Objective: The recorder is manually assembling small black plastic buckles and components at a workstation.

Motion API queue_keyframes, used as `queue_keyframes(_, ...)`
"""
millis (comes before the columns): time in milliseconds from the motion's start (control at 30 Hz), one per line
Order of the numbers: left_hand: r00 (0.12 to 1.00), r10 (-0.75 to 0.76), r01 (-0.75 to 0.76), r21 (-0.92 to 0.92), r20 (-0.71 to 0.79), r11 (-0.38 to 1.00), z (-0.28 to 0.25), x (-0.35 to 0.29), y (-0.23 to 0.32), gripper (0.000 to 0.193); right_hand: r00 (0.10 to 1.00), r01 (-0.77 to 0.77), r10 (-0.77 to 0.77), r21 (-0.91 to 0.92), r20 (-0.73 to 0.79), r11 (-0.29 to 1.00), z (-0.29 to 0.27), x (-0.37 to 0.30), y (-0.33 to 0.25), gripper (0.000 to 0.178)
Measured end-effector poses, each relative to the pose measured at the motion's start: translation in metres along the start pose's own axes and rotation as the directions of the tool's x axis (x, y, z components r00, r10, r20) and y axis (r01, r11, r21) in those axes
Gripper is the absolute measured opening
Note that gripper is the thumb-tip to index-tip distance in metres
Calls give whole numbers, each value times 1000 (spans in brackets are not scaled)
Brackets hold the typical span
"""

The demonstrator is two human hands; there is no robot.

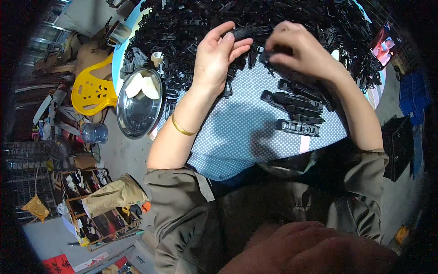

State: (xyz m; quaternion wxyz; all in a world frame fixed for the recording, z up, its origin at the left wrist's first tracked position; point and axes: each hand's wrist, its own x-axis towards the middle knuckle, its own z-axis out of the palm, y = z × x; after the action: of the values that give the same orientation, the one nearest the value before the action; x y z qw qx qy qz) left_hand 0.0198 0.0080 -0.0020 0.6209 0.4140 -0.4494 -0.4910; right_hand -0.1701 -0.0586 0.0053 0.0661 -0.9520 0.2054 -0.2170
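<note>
My left hand (216, 57), with a gold bangle at its wrist, holds a black plastic part (242, 33) between thumb and fingers. To its right, my right hand (299, 49) is curled over the pile, thumb and fingers bent toward each other. What lies between them is dark and cannot be made out. A large heap of small black plastic parts (191, 34) covers the far side of the table around both hands. Several longer black assembled pieces (296, 104) lie in a row on the patterned blue tablecloth (228, 123), below my right hand.
At the table's left, a round metal tray (137, 116) holds white pieces (149, 87), near a tape roll (157, 57). A lit phone screen (384, 48) stands at the right edge. A yellow plastic chair (91, 89) is left of the table; blue crates (413, 96) are at the right.
</note>
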Motion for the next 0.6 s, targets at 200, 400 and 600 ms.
queue_keyframes(200, 997, -68, 68, -16, 34, 998, 4, -3, -7, 36, 920, 100, -91, 5, -381, 995, -2, 8, 4, 24)
queue_keyframes(400, 998, -18, 12, 101, 68, 995, 9, -6, -7, 37, 837, -101, 508, 855, -204, 509, -3, 10, 7, 31)
queue_keyframes(600, 992, -71, 70, 12, 107, 997, 10, -8, -11, 37, 920, 93, 49, 337, -389, 937, 5, 5, -2, 38)
